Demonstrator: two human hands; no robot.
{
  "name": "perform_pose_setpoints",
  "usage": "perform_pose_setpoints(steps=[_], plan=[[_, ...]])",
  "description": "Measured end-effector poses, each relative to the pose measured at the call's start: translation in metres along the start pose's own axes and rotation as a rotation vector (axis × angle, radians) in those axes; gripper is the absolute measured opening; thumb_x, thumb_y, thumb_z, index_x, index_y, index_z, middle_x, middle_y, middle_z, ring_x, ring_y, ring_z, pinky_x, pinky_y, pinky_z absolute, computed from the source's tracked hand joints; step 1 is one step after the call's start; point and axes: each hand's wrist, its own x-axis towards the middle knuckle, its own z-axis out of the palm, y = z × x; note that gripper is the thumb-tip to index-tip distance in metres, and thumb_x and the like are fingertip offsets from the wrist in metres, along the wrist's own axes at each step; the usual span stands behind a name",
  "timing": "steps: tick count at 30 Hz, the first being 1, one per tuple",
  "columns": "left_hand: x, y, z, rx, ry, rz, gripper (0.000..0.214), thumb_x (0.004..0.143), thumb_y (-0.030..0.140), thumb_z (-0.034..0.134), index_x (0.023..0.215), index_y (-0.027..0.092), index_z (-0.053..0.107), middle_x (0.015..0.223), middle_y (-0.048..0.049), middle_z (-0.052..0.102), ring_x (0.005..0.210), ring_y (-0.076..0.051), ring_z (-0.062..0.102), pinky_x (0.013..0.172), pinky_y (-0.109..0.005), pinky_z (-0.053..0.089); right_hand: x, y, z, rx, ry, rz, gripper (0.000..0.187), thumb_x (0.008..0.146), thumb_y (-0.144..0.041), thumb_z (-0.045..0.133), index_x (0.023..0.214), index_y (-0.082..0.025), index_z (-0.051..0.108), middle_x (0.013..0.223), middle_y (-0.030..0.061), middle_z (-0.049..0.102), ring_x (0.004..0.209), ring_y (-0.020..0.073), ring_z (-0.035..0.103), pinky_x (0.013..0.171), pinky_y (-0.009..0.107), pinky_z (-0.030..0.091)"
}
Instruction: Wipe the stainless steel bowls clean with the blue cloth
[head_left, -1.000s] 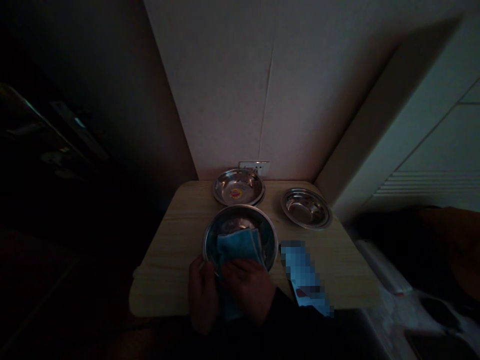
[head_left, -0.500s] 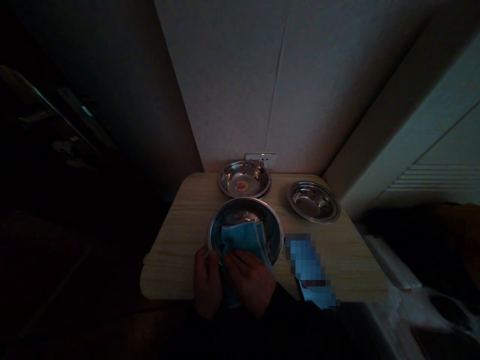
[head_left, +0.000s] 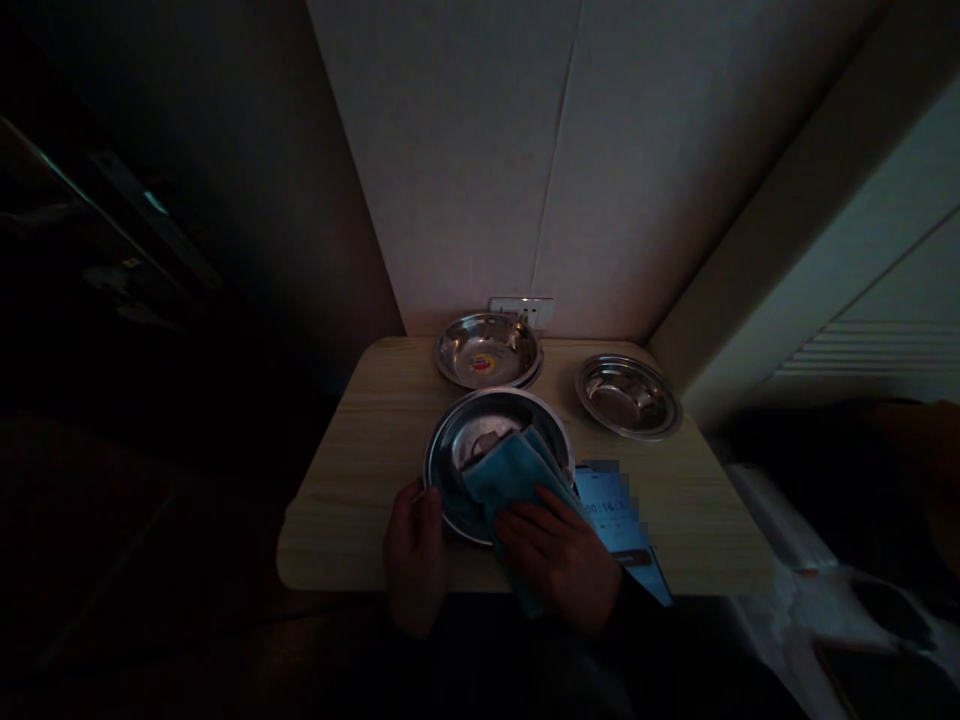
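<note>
A steel bowl (head_left: 457,440) sits near the front edge of a small wooden table (head_left: 352,480). My left hand (head_left: 412,555) grips the bowl's near-left rim, fingers closed on it. My right hand (head_left: 559,560) presses a folded blue cloth (head_left: 506,475) against the bowl's inside at the right; its fingers lie curled over the cloth. The cloth hangs over the near rim toward me.
Two more steel bowls stand at the back: one with a coloured sticker (head_left: 487,350) by the wall socket (head_left: 521,310), another (head_left: 628,396) at the right. A lit phone (head_left: 622,530) lies right of my hand. Walls close in behind and to the right; the left is dark.
My right hand and the cloth have slid to the right side of the bowl. The left hand now shows apart, on the rim. The view shifted slightly.
</note>
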Motion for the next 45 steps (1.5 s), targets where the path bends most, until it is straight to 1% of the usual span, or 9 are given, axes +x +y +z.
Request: perform_pose_setpoints(steps=[6, 12, 18, 26, 30, 33, 35, 38, 45], plan=[[-0.002, 0.004, -0.006, 0.077, 0.032, -0.028, 0.038, 0.080, 0.048, 0.048, 0.099, 0.018, 0.060, 0.096, -0.0067, 0.067, 0.088, -0.020, 0.062, 0.077, -0.032, 0.048, 0.008, -0.010, 0.005, 0.066, 0.032, 0.013, 0.022, 0.091, -0.017, 0.048, 0.109, -0.016, 0.060, 0.100, 0.0069, 0.070, 0.096, 0.0178, 0.062, 0.098, 0.044, 0.040], [-0.013, -0.001, -0.009, 0.109, -0.064, 0.000, 0.039, 0.082, 0.044, 0.047, 0.110, 0.018, 0.056, 0.108, -0.0085, 0.065, 0.098, -0.021, 0.060, 0.086, -0.034, 0.045, 0.009, -0.013, 0.007, 0.096, 0.030, 0.031, 0.023, 0.092, -0.017, 0.045, 0.110, -0.015, 0.059, 0.102, 0.0064, 0.070, 0.096, 0.0187, 0.062, 0.098, 0.046, 0.041], [-0.013, 0.007, -0.006, 0.087, -0.036, 0.064, 0.036, 0.081, 0.045, 0.048, 0.100, 0.018, 0.062, 0.091, -0.0056, 0.068, 0.081, -0.019, 0.062, 0.072, -0.029, 0.048, 0.015, -0.027, 0.014, 0.119, 0.024, 0.102, 0.027, 0.091, -0.016, 0.045, 0.115, -0.013, 0.057, 0.105, 0.0099, 0.068, 0.098, 0.0190, 0.061, 0.092, 0.040, 0.047], [0.000, 0.013, -0.011, 0.119, -0.024, 0.069, 0.040, 0.079, 0.048, 0.048, 0.098, 0.016, 0.063, 0.084, -0.0056, 0.069, 0.073, -0.018, 0.061, 0.065, -0.028, 0.048, -0.004, 0.004, -0.007, 0.039, -0.045, -0.030, 0.027, 0.092, -0.015, 0.042, 0.113, -0.016, 0.059, 0.107, 0.0073, 0.068, 0.103, 0.0200, 0.059, 0.098, 0.047, 0.039], [-0.002, 0.010, -0.007, 0.160, 0.039, 0.095, 0.038, 0.081, 0.045, 0.045, 0.101, 0.017, 0.061, 0.093, -0.0062, 0.068, 0.081, -0.019, 0.061, 0.072, -0.028, 0.047, 0.012, -0.017, 0.005, 0.114, 0.009, 0.050, 0.023, 0.091, -0.017, 0.045, 0.109, -0.014, 0.060, 0.103, 0.0072, 0.070, 0.096, 0.0207, 0.062, 0.095, 0.046, 0.043], [-0.005, 0.009, -0.006, 0.235, 0.059, 0.095, 0.036, 0.082, 0.044, 0.044, 0.101, 0.018, 0.061, 0.093, -0.0065, 0.068, 0.083, -0.020, 0.061, 0.074, -0.029, 0.047, 0.032, -0.042, 0.022, 0.179, 0.046, 0.238, 0.024, 0.090, -0.019, 0.047, 0.109, -0.013, 0.060, 0.101, 0.0101, 0.069, 0.094, 0.0194, 0.062, 0.084, 0.034, 0.051], [-0.005, 0.009, -0.007, 0.262, 0.054, 0.101, 0.035, 0.082, 0.043, 0.044, 0.099, 0.018, 0.062, 0.091, -0.0065, 0.068, 0.082, -0.020, 0.061, 0.074, -0.029, 0.047, 0.040, -0.051, 0.029, 0.183, 0.089, 0.307, 0.023, 0.090, -0.017, 0.047, 0.108, -0.012, 0.060, 0.100, 0.0104, 0.069, 0.093, 0.0196, 0.063, 0.079, 0.031, 0.053], [-0.003, 0.009, -0.011, 0.244, 0.041, 0.113, 0.035, 0.081, 0.043, 0.044, 0.096, 0.018, 0.062, 0.091, -0.0063, 0.068, 0.081, -0.020, 0.061, 0.073, -0.029, 0.047, 0.041, -0.049, 0.028, 0.182, 0.088, 0.238, 0.024, 0.091, -0.020, 0.047, 0.109, -0.011, 0.059, 0.102, 0.0100, 0.069, 0.091, 0.0199, 0.063, 0.079, 0.031, 0.053], [0.002, 0.015, -0.012, 0.180, 0.022, 0.075, 0.042, 0.077, 0.049, 0.048, 0.095, 0.015, 0.064, 0.083, -0.0063, 0.069, 0.075, -0.020, 0.062, 0.068, -0.029, 0.048, 0.012, -0.021, 0.004, 0.102, 0.017, 0.044, 0.020, 0.090, -0.016, 0.048, 0.106, -0.013, 0.060, 0.099, 0.0074, 0.070, 0.090, 0.0190, 0.063, 0.081, 0.036, 0.050]])
